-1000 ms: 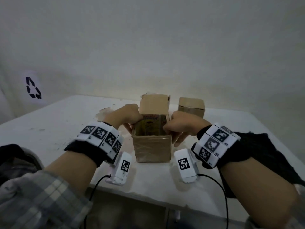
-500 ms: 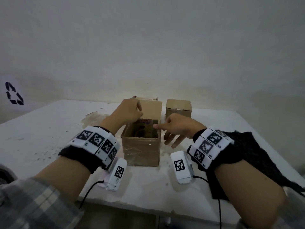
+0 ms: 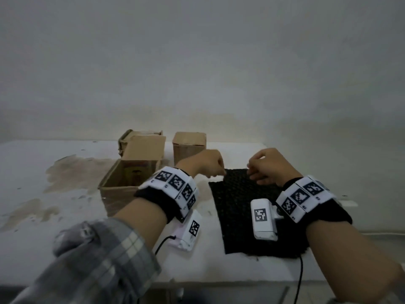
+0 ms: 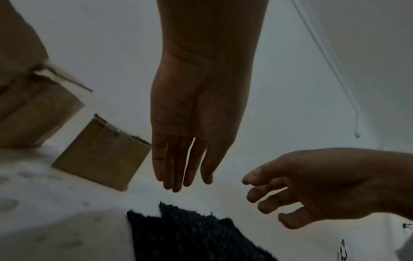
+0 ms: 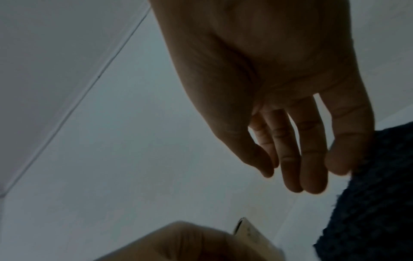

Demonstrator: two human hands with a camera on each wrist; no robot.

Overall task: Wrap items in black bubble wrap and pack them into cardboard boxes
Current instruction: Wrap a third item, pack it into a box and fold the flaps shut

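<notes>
A black bubble wrap sheet (image 3: 236,211) lies flat on the white table (image 3: 65,216), right of an open cardboard box (image 3: 118,198) whose back flap stands up. Something yellowish shows dimly inside the box. My left hand (image 3: 210,165) hangs over the sheet's far left corner; in the left wrist view its fingers (image 4: 185,181) are straight and hold nothing above the wrap (image 4: 190,234). My right hand (image 3: 265,167) is at the far edge of the sheet. Its fingers (image 5: 297,176) are relaxed and loosely spread beside the wrap (image 5: 375,194); whether they touch it is unclear.
A closed small cardboard box (image 3: 189,148) stands behind the sheet, and another box (image 3: 140,133) sits behind the open one. Brown stains (image 3: 72,172) mark the table's left part. A wall rises close behind the table. A thin cord (image 4: 335,79) hangs on the wall.
Both hands have left the open box's rim and flaps and moved right to the far edge of the bubble wrap. The view has shifted right, so the sheet now lies in front of me.
</notes>
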